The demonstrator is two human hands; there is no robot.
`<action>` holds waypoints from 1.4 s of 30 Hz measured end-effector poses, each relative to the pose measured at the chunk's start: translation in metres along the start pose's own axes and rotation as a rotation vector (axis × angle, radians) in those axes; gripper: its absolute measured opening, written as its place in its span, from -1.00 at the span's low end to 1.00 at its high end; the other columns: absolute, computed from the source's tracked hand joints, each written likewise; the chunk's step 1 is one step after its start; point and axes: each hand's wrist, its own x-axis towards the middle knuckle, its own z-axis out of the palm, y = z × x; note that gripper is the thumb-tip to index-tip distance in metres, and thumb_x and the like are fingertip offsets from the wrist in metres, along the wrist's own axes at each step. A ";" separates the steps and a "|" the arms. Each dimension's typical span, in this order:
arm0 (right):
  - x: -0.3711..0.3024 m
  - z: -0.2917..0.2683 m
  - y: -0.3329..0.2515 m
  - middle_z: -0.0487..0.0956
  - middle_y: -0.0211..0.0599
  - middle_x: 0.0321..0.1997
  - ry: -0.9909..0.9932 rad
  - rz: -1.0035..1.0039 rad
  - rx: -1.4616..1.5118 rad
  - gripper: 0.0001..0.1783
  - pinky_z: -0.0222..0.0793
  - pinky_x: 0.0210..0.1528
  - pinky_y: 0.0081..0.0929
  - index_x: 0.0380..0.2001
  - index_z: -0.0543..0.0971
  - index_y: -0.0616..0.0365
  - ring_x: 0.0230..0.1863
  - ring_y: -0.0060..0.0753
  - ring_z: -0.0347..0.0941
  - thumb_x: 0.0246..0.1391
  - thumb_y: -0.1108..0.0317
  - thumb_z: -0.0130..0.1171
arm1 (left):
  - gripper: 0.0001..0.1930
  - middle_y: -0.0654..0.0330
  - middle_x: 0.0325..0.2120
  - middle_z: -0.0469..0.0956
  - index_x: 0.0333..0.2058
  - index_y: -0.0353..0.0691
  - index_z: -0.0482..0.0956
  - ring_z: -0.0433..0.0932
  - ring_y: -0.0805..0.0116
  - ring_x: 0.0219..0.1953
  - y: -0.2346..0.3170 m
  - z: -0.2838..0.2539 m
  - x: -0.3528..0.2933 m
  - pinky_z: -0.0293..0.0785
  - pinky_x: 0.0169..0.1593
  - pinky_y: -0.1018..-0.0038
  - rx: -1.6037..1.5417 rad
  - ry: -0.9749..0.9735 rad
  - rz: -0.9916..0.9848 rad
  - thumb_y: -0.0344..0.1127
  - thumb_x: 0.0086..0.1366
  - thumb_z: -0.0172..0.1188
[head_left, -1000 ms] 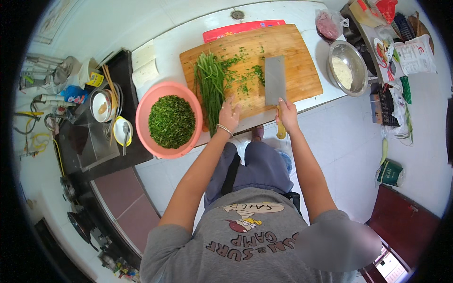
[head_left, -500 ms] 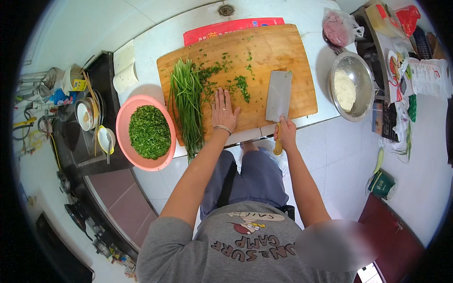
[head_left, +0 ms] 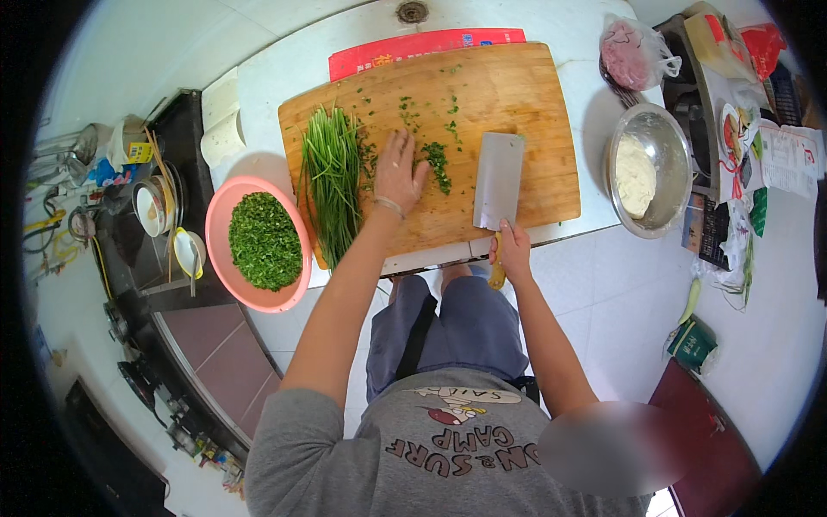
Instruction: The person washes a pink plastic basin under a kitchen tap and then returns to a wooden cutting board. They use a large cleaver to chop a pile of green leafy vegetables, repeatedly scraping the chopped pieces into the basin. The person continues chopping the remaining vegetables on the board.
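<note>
My left hand [head_left: 400, 175] rests palm down on the wooden cutting board [head_left: 448, 220], fingers stretched out over chopped green bits. Just left of it lies a bundle of long green chives [head_left: 331, 168], reaching over the board's near edge. A small pile of chopped chives [head_left: 438, 167] sits right of my fingers. My right hand [head_left: 512, 252] is closed around the yellow handle of a cleaver [head_left: 499, 179]. The broad blade lies over the right part of the board, pointing away from me.
A pink basin [head_left: 215, 243] of chopped greens stands left of the board. To the right are a metal bowl [head_left: 680, 164] with pale dough and a plastic bag [head_left: 627, 56] of pink contents. Stacked bowls [head_left: 155, 207] with chopsticks stand at the far left.
My left hand has slid slightly away from me and up the board, over the scattered chopped bits beside the chives. The cleaver stays in my right hand, almost unmoved.
</note>
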 end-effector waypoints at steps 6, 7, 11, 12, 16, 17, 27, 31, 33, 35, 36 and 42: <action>0.013 0.018 -0.010 0.32 -0.40 -0.77 -0.046 0.025 -0.125 -0.71 0.16 -0.79 -0.55 -0.44 0.40 0.17 -0.83 -0.55 0.25 0.23 0.18 -0.10 | -0.44 0.01 0.25 0.05 0.21 -0.25 0.13 0.01 0.02 0.29 -0.009 0.006 -0.033 -0.02 0.27 0.12 -0.054 0.239 -0.122 -0.11 0.31 -0.12; 0.015 0.022 -0.013 0.32 -0.39 -0.77 -0.065 0.022 -0.157 -0.70 0.16 -0.79 -0.54 -0.45 0.40 0.18 -0.83 -0.54 0.26 0.23 0.18 -0.09 | -0.44 0.01 0.26 0.04 0.22 -0.25 0.12 0.00 0.03 0.29 -0.011 0.008 -0.028 -0.03 0.27 0.12 -0.096 0.273 -0.171 -0.11 0.31 -0.12; 0.031 0.049 -0.024 0.32 -0.37 -0.78 -0.174 -0.005 -0.267 -0.67 0.17 -0.78 -0.51 -0.50 0.39 0.20 -0.83 -0.53 0.27 0.22 0.18 -0.08 | -0.43 -0.02 0.24 0.08 0.22 -0.29 0.10 0.04 0.04 0.28 0.000 0.008 -0.009 -0.01 0.27 0.15 -0.085 0.268 -0.232 -0.12 0.32 -0.13; 0.035 0.056 -0.025 0.32 -0.36 -0.79 -0.205 -0.014 -0.291 -0.67 0.18 -0.78 -0.51 -0.51 0.39 0.21 -0.83 -0.53 0.27 0.22 0.19 -0.08 | -0.46 -0.04 0.21 0.13 0.20 -0.31 0.15 0.09 0.00 0.26 0.002 0.008 -0.005 0.05 0.25 0.18 -0.066 0.292 -0.205 -0.14 0.32 -0.12; 0.040 0.082 -0.023 0.32 -0.36 -0.79 -0.282 0.041 -0.309 -0.67 0.18 -0.78 -0.51 -0.53 0.38 0.20 -0.84 -0.51 0.27 0.21 0.19 -0.08 | -0.52 -0.08 0.17 0.19 0.13 -0.35 0.24 0.15 -0.06 0.22 0.018 0.014 0.012 0.12 0.22 0.20 -0.369 0.401 -0.133 -0.20 0.32 -0.10; 0.041 0.088 -0.022 0.32 -0.37 -0.79 -0.311 0.044 -0.306 -0.67 0.18 -0.78 -0.52 -0.54 0.37 0.19 -0.84 -0.51 0.27 0.22 0.19 -0.08 | -0.53 -0.08 0.17 0.20 0.13 -0.34 0.25 0.15 -0.07 0.22 0.021 0.016 0.013 0.12 0.22 0.19 -0.358 0.408 -0.134 -0.21 0.31 -0.09; -0.036 0.085 -0.057 0.31 -0.39 -0.75 -0.389 0.083 -0.106 -0.73 0.19 -0.78 -0.54 -0.47 0.35 0.11 -0.82 -0.51 0.25 0.22 0.18 -0.07 | -0.57 -0.06 0.17 0.20 0.09 -0.28 0.33 0.16 -0.05 0.21 0.067 -0.036 -0.019 0.13 0.21 0.15 -0.279 0.427 -0.104 -0.26 0.27 -0.02; -0.084 0.128 -0.064 0.31 -0.40 -0.74 -0.481 0.062 -0.160 -0.73 0.19 -0.78 -0.54 -0.49 0.34 0.11 -0.82 -0.53 0.25 0.22 0.20 -0.09 | -0.57 -0.08 0.16 0.20 0.09 -0.30 0.33 0.15 -0.07 0.21 0.047 -0.104 -0.057 0.13 0.20 0.16 -0.200 0.502 -0.102 -0.29 0.25 0.00; -0.112 0.171 -0.063 0.31 -0.41 -0.75 -0.536 0.072 -0.200 -0.69 0.19 -0.78 -0.55 -0.55 0.33 0.13 -0.81 -0.55 0.25 0.23 0.20 -0.10 | -0.57 -0.11 0.14 0.22 0.06 -0.38 0.34 0.14 -0.07 0.21 0.021 -0.143 -0.084 0.10 0.22 0.17 -0.157 0.545 -0.124 -0.33 0.23 0.01; -0.134 0.214 -0.055 0.31 -0.42 -0.75 -0.602 0.090 -0.249 -0.69 0.19 -0.78 -0.54 -0.55 0.33 0.13 -0.82 -0.54 0.25 0.23 0.19 -0.11 | -0.58 -0.12 0.15 0.21 0.05 -0.39 0.35 0.15 -0.09 0.20 -0.015 -0.172 -0.114 0.09 0.23 0.16 -0.057 0.578 -0.182 -0.35 0.23 0.01; -0.144 0.235 -0.048 0.31 -0.42 -0.75 -0.631 0.092 -0.283 -0.69 0.19 -0.78 -0.54 -0.54 0.33 0.13 -0.82 -0.54 0.25 0.23 0.19 -0.11 | -0.58 -0.13 0.16 0.19 0.07 -0.40 0.32 0.13 -0.08 0.21 -0.036 -0.182 -0.132 0.08 0.24 0.18 -0.053 0.589 -0.198 -0.34 0.26 -0.03; -0.170 0.310 -0.005 0.33 -0.41 -0.71 -0.571 0.042 -0.402 -0.69 0.23 -0.77 -0.48 -0.51 0.35 0.15 -0.80 -0.51 0.29 0.19 0.16 -0.09 | -0.53 -0.04 0.23 0.06 0.18 -0.36 0.14 0.05 0.02 0.27 -0.172 -0.186 -0.209 0.08 0.26 0.28 -0.175 0.375 -0.245 -0.30 0.34 -0.15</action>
